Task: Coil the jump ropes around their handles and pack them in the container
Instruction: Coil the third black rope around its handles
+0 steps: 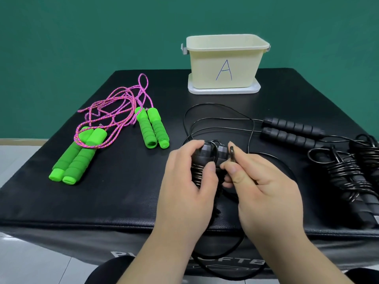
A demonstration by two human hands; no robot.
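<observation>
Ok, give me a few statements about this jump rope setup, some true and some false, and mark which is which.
1. The container bears a letter A. True.
2. The pink ropes are neatly coiled round their green handles. False: they lie loose on the mat.
3. The left hand grips black handles with rope coiled round them. True.
4. The right hand lies flat on the mat. False: it pinches the black rope.
5. A coiled black bundle lies on the right of the mat. True.
</observation>
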